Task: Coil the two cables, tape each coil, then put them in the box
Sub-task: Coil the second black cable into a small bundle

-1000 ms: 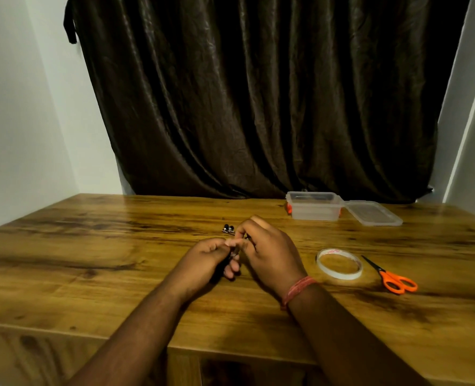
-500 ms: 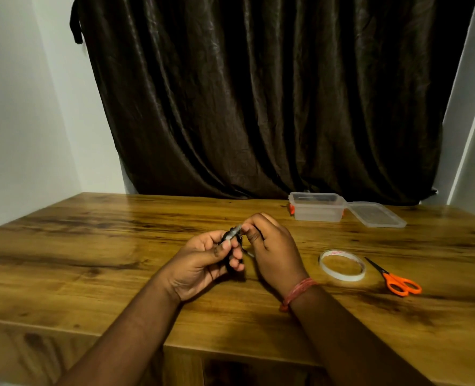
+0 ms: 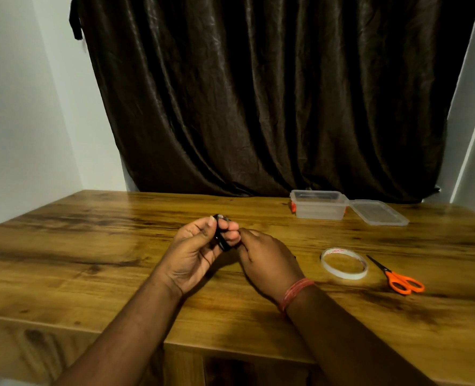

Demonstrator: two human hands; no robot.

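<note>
the black cable is sitting as a small coil pinched between the thumb and curled fingers of the left hand, above the counter and well short of the box. the right hand is curling against the coil's near side, apparently gripping a loose end, though that is hard to tell. if either pinch is slackening, the loops are likely springing open before the tape roll, lying beside the right hand, is reached.
</note>
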